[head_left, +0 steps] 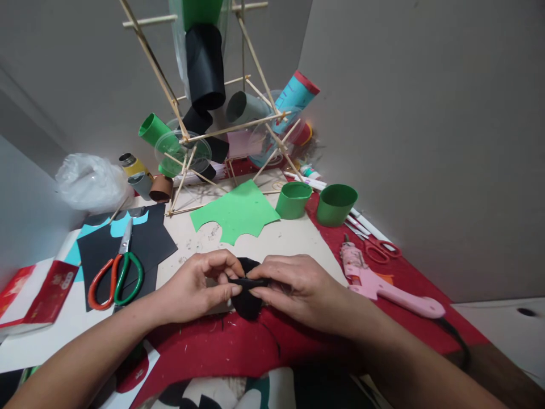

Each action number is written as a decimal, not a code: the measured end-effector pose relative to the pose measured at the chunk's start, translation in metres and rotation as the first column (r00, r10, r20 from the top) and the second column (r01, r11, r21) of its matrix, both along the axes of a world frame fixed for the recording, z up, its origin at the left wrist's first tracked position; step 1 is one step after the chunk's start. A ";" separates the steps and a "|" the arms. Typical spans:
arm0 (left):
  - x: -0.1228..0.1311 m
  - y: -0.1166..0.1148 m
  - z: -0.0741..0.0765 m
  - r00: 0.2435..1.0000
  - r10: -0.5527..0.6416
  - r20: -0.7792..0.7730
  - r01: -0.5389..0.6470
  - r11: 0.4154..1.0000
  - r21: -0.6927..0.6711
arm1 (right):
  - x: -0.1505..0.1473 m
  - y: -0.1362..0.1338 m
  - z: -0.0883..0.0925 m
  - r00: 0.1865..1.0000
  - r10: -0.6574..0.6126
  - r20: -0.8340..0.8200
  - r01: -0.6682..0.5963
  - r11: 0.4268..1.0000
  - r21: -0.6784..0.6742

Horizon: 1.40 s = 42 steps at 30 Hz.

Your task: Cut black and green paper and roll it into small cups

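L hand (pixel 200 288) & R hand (pixel 300 291) both closed in a pinch on a small black paper pc (pixel 247 307), one per side, fingertips close together near its mid. Pc is ctr front, by near edge of beige board (pixel 293 247), above red cloth (pixel 200 352). Can't tell if it touches the surface; fingers hide part of it.

Ahead of hands: green sheet (pixel 238 210), scalloped near edge, flat on board. R of it, paler green tube (pixel 293 205) & darker green tube (pixel 336 212), both upright.

R side: pink glue gun (pixel 383 288) on cloth, cord toward bottom R; red-handled scissors (pixel 378 250) just behind.

L side: bigger scissors (pixel 125 245), orange/green handles, on black sheets (pixel 155 238).

Rear: stick frame (pixel 238 127) w/ paper tubes; plastic bag (pixel 91 180) rear L.
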<state>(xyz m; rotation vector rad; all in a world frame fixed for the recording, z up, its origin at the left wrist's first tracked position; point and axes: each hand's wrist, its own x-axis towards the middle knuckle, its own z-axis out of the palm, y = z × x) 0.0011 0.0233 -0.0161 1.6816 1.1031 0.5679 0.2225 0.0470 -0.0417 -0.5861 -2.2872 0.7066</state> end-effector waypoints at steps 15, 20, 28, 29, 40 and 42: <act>0.002 -0.001 0.000 0.998 -0.018 -0.067 0.024 0.995 0.097 | -0.001 -0.001 -0.001 0.997 0.027 0.073 -0.032 0.997 0.066; 0.002 -0.001 -0.002 0.995 0.002 -0.097 0.011 0.992 0.128 | -0.001 0.000 -0.001 0.995 0.032 0.095 -0.041 0.995 0.094; 0.001 0.000 -0.004 0.993 0.006 -0.120 0.020 0.977 0.214 | -0.002 0.001 -0.002 1.000 -0.013 0.014 0.013 0.999 0.041; 0.001 0.000 -0.005 0.993 -0.001 -0.119 0.027 0.975 0.219 | -0.003 0.001 -0.002 1.000 -0.006 0.013 0.005 0.999 0.050; -0.001 -0.001 -0.003 0.983 -0.083 -0.161 0.126 0.952 0.279 | -0.004 -0.002 -0.005 0.997 -0.024 0.068 0.016 0.992 0.123; 0.000 -0.002 -0.001 0.979 -0.100 -0.176 0.146 0.950 0.276 | -0.004 -0.003 -0.005 0.997 -0.036 0.070 0.027 0.992 0.124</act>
